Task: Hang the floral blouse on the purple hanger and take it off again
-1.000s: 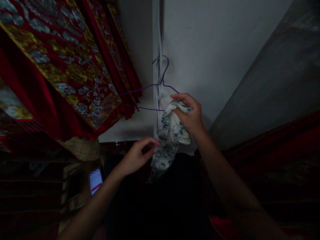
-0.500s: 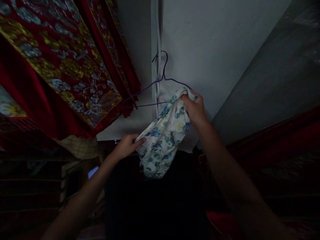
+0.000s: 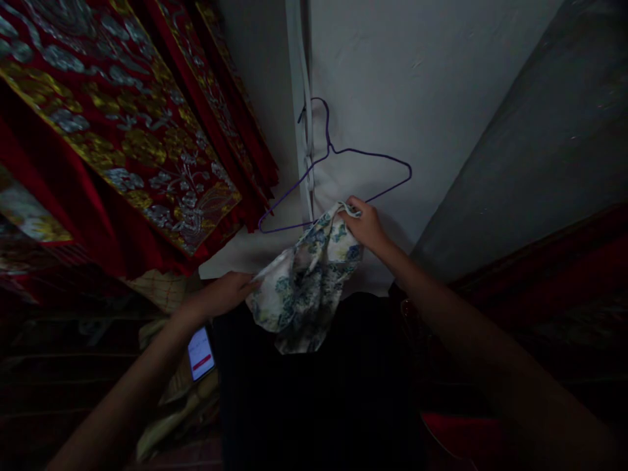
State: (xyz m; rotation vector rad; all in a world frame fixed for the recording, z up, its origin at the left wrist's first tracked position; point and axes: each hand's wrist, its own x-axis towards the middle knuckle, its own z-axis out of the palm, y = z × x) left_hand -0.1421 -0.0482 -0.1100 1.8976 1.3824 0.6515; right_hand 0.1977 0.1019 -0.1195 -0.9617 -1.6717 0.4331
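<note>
A white cloth garment (image 3: 309,281) with blue, green and yellow flowers is stretched between my hands; its exact kind cannot be made out. My left hand (image 3: 230,292) pinches its lower left edge. Higher up, my right hand (image 3: 364,226) grips the upper right corner, where a thin edge band shows. Behind the cloth, a purple wire hanger (image 3: 377,154) hangs by its hook from a pale cord (image 3: 308,131) against the wall. The hanger is tilted, its right end higher, and the cloth and my right hand cover part of its bottom bar.
Red drapes (image 3: 147,150) with gold and silver embroidery hang at the left. A phone (image 3: 200,353) with a lit screen lies below my left forearm. The pale wall (image 3: 392,78) stands in front, and dark red fabric (image 3: 549,255) lies at the right.
The cloth and my right hand have come down and left, off the hanger's right shoulder, which now shows whole. The hanger has tilted. My left hand has moved slightly left, and more of the phone shows.
</note>
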